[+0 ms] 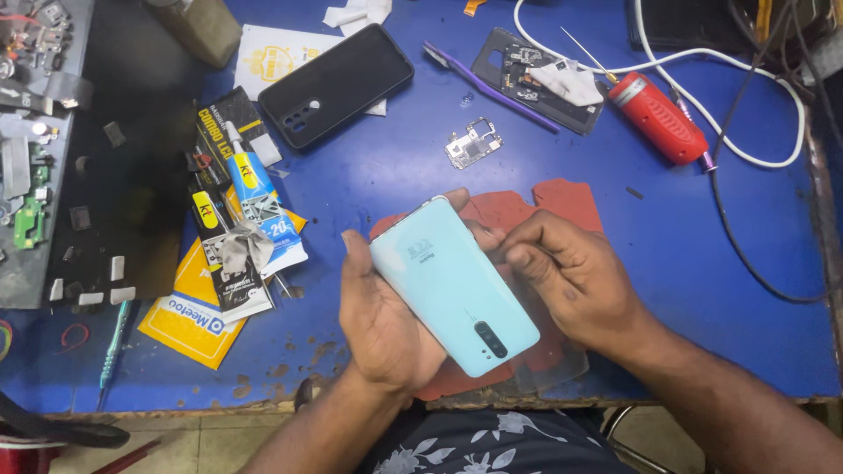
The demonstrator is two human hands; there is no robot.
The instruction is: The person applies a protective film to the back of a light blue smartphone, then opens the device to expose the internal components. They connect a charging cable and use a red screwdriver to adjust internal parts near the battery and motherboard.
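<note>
Fingers of both hands close on a pale mint-green smartphone [452, 285] with a smooth glossy back, turned rear side up so that its dark oblong camera strip faces me. My left hand [379, 320] cradles it from beneath, palm under the body and thumb along the left edge, which steadies the slippery shell. My right hand [571, 281] curls narrow against the right edge, fingertips pressed where back meets frame; whether they grip or merely press I cannot tell.

Positions are given relative to the phone:
- directly beneath it, a worn red rubber mat [562, 197] on the scuffed blue tabletop [395, 167], a soft pad for work.
- beyond it, a bare metal shield plate [472, 142] and a matte black phone case [335, 85].
- beyond and to its right, an opened dark phone body [518, 75] with a white wipe on it, a purple pry stick [487, 86] and a ribbed red cylindrical tool [659, 118] with a white cable [764, 83].
- to its left, glue tubes [250, 189] on yellow packets, kept within reach.
</note>
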